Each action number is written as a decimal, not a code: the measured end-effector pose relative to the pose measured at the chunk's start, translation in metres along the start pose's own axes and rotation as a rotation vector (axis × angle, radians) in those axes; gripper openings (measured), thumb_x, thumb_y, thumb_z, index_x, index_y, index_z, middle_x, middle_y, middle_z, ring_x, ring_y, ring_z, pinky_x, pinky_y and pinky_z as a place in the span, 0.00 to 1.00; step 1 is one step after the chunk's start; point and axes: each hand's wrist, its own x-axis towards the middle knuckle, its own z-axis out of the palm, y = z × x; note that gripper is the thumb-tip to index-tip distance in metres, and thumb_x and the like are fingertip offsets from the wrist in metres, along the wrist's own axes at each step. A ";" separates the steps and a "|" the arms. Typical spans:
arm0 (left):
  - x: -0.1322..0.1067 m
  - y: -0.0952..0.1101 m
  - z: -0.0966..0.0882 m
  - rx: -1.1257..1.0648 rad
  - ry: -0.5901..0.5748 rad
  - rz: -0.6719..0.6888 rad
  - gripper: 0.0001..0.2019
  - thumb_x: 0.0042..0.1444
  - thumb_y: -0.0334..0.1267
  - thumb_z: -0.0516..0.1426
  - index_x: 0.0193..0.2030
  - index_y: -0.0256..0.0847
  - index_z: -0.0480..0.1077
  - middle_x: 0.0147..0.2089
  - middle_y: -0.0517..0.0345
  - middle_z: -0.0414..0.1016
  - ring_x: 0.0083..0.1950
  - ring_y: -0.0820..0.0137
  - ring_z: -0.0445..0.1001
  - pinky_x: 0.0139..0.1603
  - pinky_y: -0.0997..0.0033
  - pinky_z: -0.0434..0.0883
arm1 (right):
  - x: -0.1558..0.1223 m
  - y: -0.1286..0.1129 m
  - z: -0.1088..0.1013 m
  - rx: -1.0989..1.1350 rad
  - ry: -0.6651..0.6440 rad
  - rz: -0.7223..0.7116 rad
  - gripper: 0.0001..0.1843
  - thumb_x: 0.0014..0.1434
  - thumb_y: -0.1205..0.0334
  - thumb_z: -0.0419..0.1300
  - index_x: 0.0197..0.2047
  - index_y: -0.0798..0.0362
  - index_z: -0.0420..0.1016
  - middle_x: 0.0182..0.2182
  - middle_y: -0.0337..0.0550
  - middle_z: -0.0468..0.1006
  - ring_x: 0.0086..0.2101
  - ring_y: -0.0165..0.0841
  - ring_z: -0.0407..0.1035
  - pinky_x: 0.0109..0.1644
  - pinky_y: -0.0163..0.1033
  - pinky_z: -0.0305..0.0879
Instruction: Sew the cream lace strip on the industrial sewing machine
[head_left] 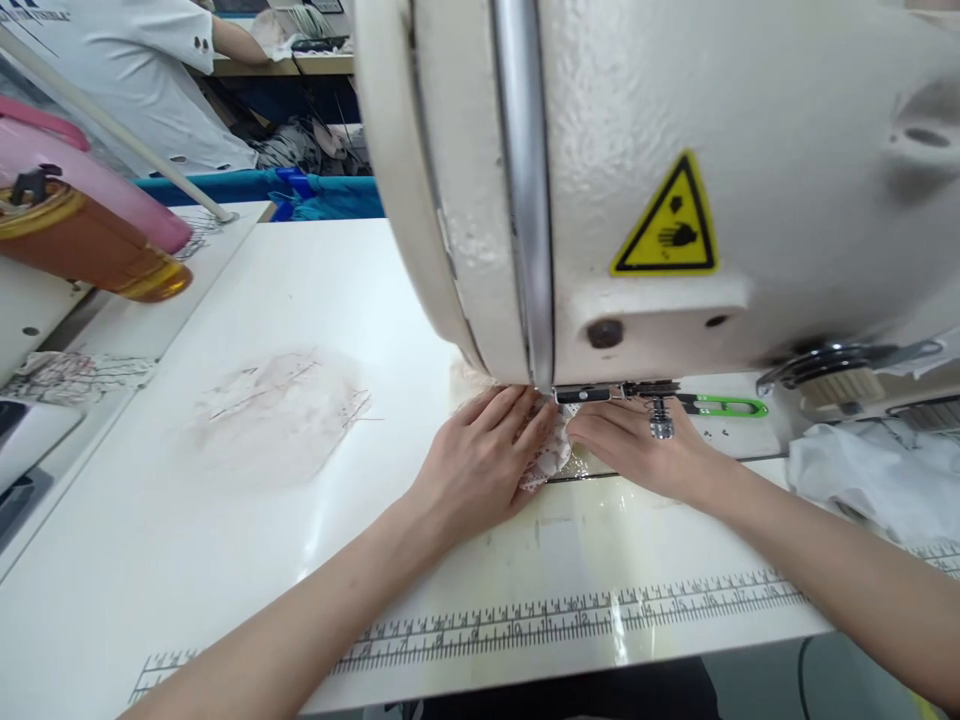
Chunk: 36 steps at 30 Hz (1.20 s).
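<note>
Under the sewing machine head (pixel 465 200), a piece of white-pink lace fabric (pixel 553 455) lies bunched at the needle area. My left hand (pixel 484 455) grips it from the left, its fingers curved over the top and the thumb low at the near edge. From the right, my right hand (pixel 649 440) holds the fabric's edge with fingers pressed together; the machine parts partly cover them. The needle itself is hidden. Just behind my right hand lie green thread snips (pixel 727 406).
A sheer pale fabric piece (pixel 277 420) with loose threads lies on the white table (pixel 315 270) at left. White cloth (pixel 870 475) is bunched at right. A ruler strip (pixel 517 635) runs along the front edge. An amber bottle (pixel 90 240) and pink bottle (pixel 127 190) stand left; a person (pixel 142 70) is beyond.
</note>
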 end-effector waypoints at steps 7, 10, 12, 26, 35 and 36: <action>-0.004 0.007 0.000 -0.013 0.142 0.112 0.15 0.63 0.32 0.50 0.54 0.30 0.69 0.58 0.44 0.70 0.59 0.59 0.70 0.58 0.57 0.72 | 0.000 0.000 0.001 -0.006 0.097 -0.008 0.06 0.63 0.60 0.57 0.39 0.50 0.75 0.35 0.33 0.79 0.29 0.27 0.66 0.31 0.39 0.51; -0.004 0.010 0.001 -0.019 0.176 0.127 0.13 0.65 0.29 0.47 0.51 0.28 0.70 0.56 0.44 0.72 0.57 0.61 0.71 0.54 0.62 0.75 | -0.002 0.000 0.000 -0.038 0.106 -0.006 0.08 0.63 0.58 0.56 0.37 0.50 0.76 0.34 0.34 0.79 0.31 0.29 0.68 0.31 0.39 0.51; -0.005 0.009 0.000 -0.011 0.166 0.120 0.14 0.65 0.28 0.47 0.52 0.28 0.69 0.55 0.44 0.72 0.57 0.61 0.72 0.52 0.62 0.76 | -0.002 -0.001 -0.001 -0.057 0.097 0.024 0.11 0.64 0.56 0.55 0.36 0.51 0.76 0.32 0.37 0.79 0.33 0.31 0.68 0.30 0.39 0.51; -0.007 -0.003 0.006 -0.053 0.206 0.131 0.15 0.61 0.27 0.50 0.53 0.30 0.70 0.54 0.47 0.73 0.55 0.61 0.73 0.52 0.61 0.77 | 0.000 -0.012 -0.007 -0.035 -0.027 0.024 0.16 0.67 0.55 0.50 0.39 0.52 0.77 0.41 0.37 0.78 0.32 0.28 0.66 0.36 0.41 0.52; -0.006 -0.010 0.004 -0.037 0.240 0.101 0.14 0.62 0.29 0.49 0.49 0.30 0.73 0.51 0.47 0.76 0.51 0.61 0.76 0.50 0.60 0.78 | 0.003 -0.016 0.002 0.084 0.003 -0.062 0.15 0.65 0.55 0.53 0.37 0.57 0.74 0.36 0.40 0.76 0.40 0.31 0.67 0.39 0.41 0.56; -0.006 -0.010 0.005 -0.035 0.240 0.099 0.14 0.61 0.28 0.49 0.49 0.30 0.73 0.50 0.46 0.76 0.51 0.60 0.76 0.50 0.60 0.78 | 0.003 -0.016 0.003 0.093 -0.004 -0.067 0.15 0.65 0.56 0.53 0.38 0.58 0.74 0.36 0.41 0.76 0.40 0.31 0.67 0.40 0.41 0.57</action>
